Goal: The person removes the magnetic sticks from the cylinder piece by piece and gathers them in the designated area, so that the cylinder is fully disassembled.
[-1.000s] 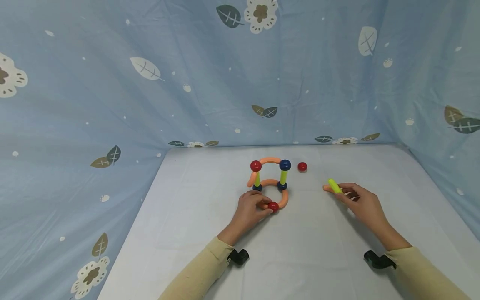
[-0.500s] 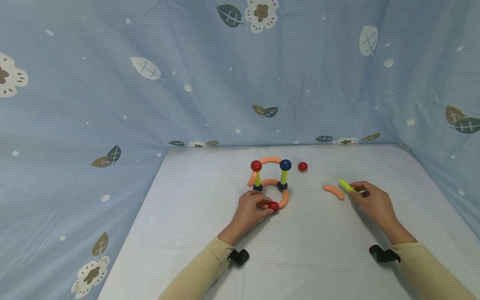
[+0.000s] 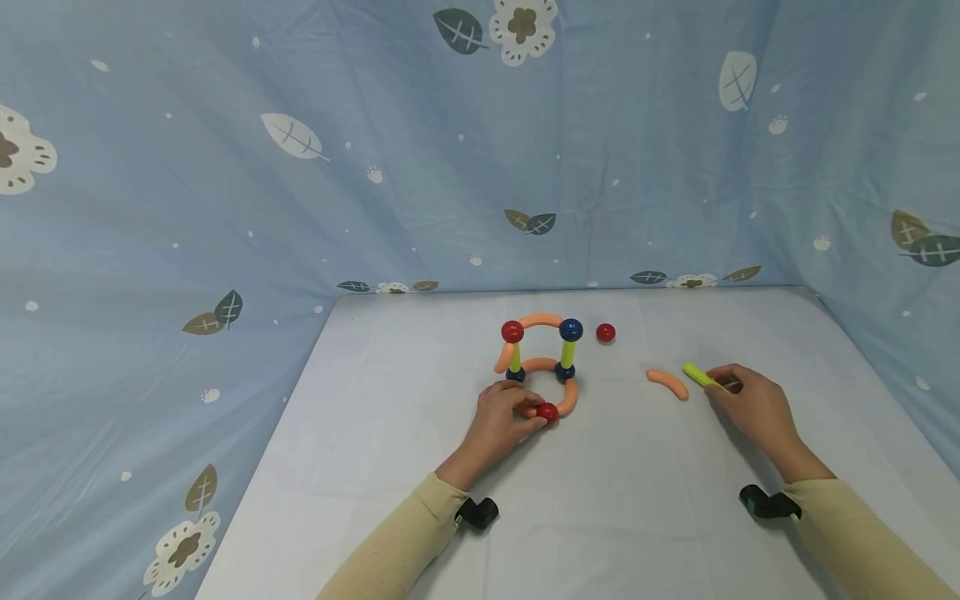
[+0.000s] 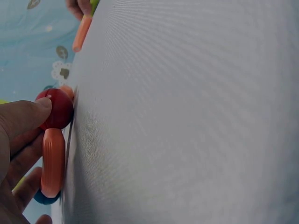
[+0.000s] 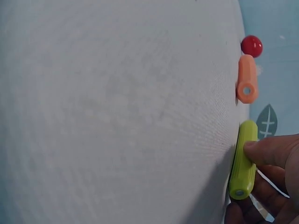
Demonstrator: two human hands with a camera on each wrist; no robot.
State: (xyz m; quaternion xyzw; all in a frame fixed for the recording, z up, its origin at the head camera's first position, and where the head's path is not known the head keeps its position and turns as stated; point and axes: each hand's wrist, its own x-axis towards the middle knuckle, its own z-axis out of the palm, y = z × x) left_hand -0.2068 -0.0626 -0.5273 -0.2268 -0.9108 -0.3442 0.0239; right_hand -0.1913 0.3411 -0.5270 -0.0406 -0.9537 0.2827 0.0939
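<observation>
A structure of balls and rods stands at mid-table. My left hand (image 3: 498, 421) pinches the red ball (image 3: 547, 412) at its near corner; in the left wrist view the thumb presses that ball (image 4: 58, 108), with an orange curved rod (image 4: 53, 163) joined to it. Green rods (image 3: 567, 355) stand upright between dark blue lower balls (image 3: 565, 372) and a red (image 3: 512, 332) and a blue (image 3: 571, 330) upper ball. On the right, my right hand (image 3: 757, 408) holds a green rod (image 3: 699, 374) between thumb and fingers; the right wrist view shows this rod (image 5: 244, 163) low against the table.
A loose orange curved rod (image 3: 667, 383) lies on the white table between the structure and my right hand. Behind it to the left is a loose red ball (image 3: 605, 333). A blue patterned cloth (image 3: 420, 167) hangs at the back and sides.
My right hand has moved right with the green rod, away from the loose orange rod, and the green rod has come down close to the table. My left hand has stayed in place.
</observation>
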